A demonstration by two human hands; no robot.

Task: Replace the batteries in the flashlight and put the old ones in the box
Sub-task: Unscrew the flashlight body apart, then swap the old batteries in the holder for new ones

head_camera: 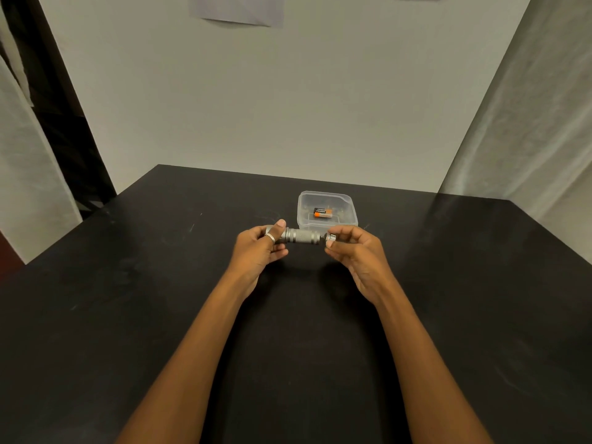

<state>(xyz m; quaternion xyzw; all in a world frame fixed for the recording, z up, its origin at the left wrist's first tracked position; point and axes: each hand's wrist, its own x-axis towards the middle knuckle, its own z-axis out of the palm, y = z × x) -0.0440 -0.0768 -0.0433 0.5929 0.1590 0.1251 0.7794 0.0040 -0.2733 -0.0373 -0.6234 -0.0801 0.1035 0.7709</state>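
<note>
This looks like a plain staged work booth rather than a lived-in room. A scuffed black tabletop (128, 315) stands against a bare off-white wall (256, 107). Pale cloth drapes (528, 123) hang at 3 and 9 o'clock, and a paper sheet (237, 9) is stuck up at 12 o'clock.

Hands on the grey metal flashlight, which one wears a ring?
The left hand, gripping the grey metal flashlight, wears a silver ring; the right hand, pinching a small silver piece, shows none.

Dim, even light from above. Soft shadows pool on the black table (96, 315) under my arms (198, 331); faint sheen on its left side. Walls (288, 107) beyond it lean, bent by wide-angle. Focus sharp.
</note>
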